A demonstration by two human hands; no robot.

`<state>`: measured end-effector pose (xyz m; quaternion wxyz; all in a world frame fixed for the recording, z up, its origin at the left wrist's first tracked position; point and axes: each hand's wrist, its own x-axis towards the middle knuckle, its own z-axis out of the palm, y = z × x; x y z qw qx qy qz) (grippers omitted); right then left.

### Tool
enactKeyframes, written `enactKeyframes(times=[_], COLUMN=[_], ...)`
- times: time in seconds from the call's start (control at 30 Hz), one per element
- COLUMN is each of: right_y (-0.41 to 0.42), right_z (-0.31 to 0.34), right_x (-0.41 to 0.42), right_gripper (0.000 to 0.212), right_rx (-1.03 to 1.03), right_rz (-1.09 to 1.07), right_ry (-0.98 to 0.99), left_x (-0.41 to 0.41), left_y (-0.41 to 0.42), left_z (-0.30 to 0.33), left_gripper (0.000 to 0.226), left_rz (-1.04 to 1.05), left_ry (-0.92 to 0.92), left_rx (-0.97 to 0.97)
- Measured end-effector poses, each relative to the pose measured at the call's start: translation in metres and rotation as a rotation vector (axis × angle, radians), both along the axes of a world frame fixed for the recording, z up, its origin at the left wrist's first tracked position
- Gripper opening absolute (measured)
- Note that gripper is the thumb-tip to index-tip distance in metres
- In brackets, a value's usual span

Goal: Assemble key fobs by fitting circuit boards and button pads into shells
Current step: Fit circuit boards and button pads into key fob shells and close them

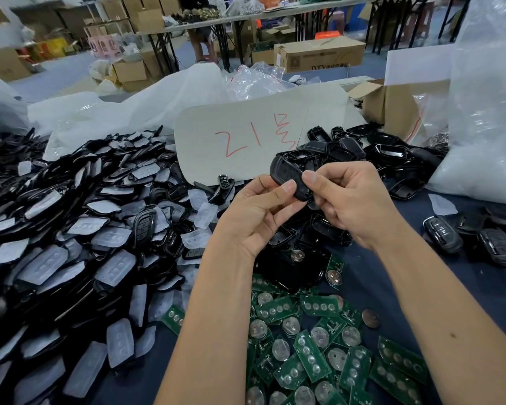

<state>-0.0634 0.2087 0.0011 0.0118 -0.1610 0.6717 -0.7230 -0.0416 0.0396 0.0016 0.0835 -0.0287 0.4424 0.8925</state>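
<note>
From my seat at the feed, I see both hands raised together over the middle of the dark blue table point(392, 290), pinching one black key fob point(289, 178) between them. My left hand point(254, 217) grips its lower end, thumb pressed on the face; my right hand point(348, 200) closes on the same end from the other side, thumb tip on top and fingers curled beneath. The fob tilts up and away to the left, its rounded far end free in the air.

Behind it lies a pale grey card point(246, 135) marked in red with "21" and one more character that I cannot read with confidence. Farther back, a long brown carton point(319, 55) carries print that seems to begin "DTY" (the rest is blurred).

To my left spreads a big heap of black shell halves and translucent white button pads point(70, 229), mixed together. Directly below my wrists sits a pile of green circuit boards point(319, 346), some face up showing rows of round contacts, some showing coin-cell holders; a loose coin cell point(370, 318) lies just beside them on the cloth. Past my hands is a second heap of empty black shells point(377, 153). On the right, a few closed fobs point(465, 238) rest on the table, at least one with a logo I cannot make out. A large clear plastic bag point(485, 112) rises at the right edge, next to an open cardboard box point(392, 103).
</note>
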Motion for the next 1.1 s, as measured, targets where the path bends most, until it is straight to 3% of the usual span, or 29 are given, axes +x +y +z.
enactKeyframes(times=[0.3, 0.4, 0.53, 0.77, 0.87, 1.0, 1.1], right_y=[0.019, 0.033, 0.06, 0.104, 0.115, 0.115, 0.103], right_z=[0.004, 0.006, 0.009, 0.018, 0.02, 0.028, 0.036], right_x=[-0.005, -0.009, -0.013, -0.014, -0.014, -0.012, -0.009], right_gripper=[0.034, 0.026, 0.014, 0.024, 0.02, 0.021, 0.019], right_rx=[0.1, 0.155, 0.297, 0.906, 1.048, 1.068, 1.011], right_rz=[-0.006, -0.069, -0.114, -0.19, -0.304, -0.459, -0.195], right_ry=[0.039, 0.017, 0.053, -0.018, -0.13, -0.092, -0.148], left_x=[0.001, 0.004, 0.007, 0.003, 0.001, 0.002, 0.002], left_y=[0.02, 0.044, 0.069, 0.06, 0.049, 0.045, 0.044], left_z=[0.005, 0.004, 0.0, 0.0, -0.001, -0.005, -0.005], left_gripper=[0.037, 0.017, 0.022, 0.019, 0.027, 0.037, 0.027], left_rz=[0.001, -0.013, 0.028, 0.209, 0.078, -0.049, -0.001], left_ry=[0.001, 0.016, 0.103, 0.395, 0.477, 0.435, 0.447], left_rx=[-0.058, -0.237, -0.494, -1.334, -1.532, -1.595, -1.537])
